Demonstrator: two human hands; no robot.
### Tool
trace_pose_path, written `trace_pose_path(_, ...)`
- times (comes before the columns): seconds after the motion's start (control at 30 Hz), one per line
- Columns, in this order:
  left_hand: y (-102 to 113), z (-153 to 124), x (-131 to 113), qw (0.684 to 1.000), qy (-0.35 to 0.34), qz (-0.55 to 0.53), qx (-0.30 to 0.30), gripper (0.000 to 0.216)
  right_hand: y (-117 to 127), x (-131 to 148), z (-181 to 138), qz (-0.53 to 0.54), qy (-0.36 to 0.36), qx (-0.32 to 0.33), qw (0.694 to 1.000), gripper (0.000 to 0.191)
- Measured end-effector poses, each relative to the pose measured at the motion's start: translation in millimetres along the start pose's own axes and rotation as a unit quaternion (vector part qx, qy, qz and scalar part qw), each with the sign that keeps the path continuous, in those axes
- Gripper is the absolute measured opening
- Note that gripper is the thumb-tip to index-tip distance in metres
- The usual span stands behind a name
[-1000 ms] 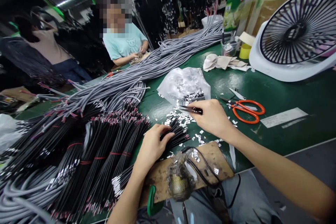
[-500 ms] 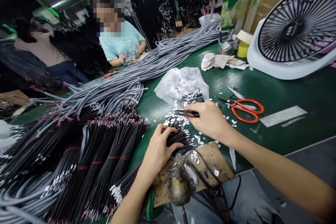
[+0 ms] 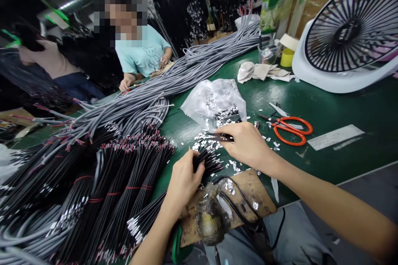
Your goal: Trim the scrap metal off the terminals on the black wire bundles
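Observation:
My left hand (image 3: 185,174) is closed around a bundle of thin black cables (image 3: 209,161) whose tips fan out to the right. My right hand (image 3: 247,144) grips a pair of dark tweezers (image 3: 224,137), pointing left above the cable tips. Small shiny foil pieces (image 3: 235,166) lie scattered on the green table under and around both hands. Just behind, a clear plastic bag (image 3: 199,98) spills more of these pieces. In front of my hands sits a stained wooden board (image 3: 255,190) with a lumpy taped fixture (image 3: 210,223) and a dark cord on it.
Tied bundles of black cables (image 3: 124,186) pile up at the left. Long grey cables (image 3: 205,64) stretch across the table (image 3: 336,112). Orange-handled scissors (image 3: 292,130), a paper strip (image 3: 336,137) and a white fan (image 3: 345,33) stand at right. A co-worker (image 3: 144,51) sits opposite; another person stands behind.
My left hand has shifted slightly down and left, its fingers now closer around the cables. The tweezers moved a little left. The co-worker's hand opposite reached toward an orange-handled thing.

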State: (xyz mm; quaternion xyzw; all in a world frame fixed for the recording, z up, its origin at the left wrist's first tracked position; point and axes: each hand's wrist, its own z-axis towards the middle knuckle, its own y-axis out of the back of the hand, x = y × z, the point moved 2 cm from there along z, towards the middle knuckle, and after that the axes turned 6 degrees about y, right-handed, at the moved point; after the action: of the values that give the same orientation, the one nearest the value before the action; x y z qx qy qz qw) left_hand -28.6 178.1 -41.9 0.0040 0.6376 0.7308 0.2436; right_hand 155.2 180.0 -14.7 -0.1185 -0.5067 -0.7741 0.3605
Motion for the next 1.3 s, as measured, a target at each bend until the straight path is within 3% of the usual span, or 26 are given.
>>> trace_pose_path(0.3,-1,-2,-2,0.998,-0.024,-0.003,0.059,0.007,-2,0,0,-0.007,0.003,0.005,1.000,0.029)
trace_pose_path(0.63,-2,1,-3,0.998,-0.031,0.004,0.056,0.014,-4,0,0,-0.014,0.009,0.012,1.000,0.026)
trace_pose_path(0.97,-8,-1,3,1.000,-0.016,0.011,-0.002,0.015,-7,-5,1,-0.044,0.006,0.029,0.999,0.025)
trace_pose_path(1.3,-10,1,3,1.000,-0.001,-0.006,0.031,0.025,-48,-19,-2,0.064,-0.031,0.130,0.989,0.038)
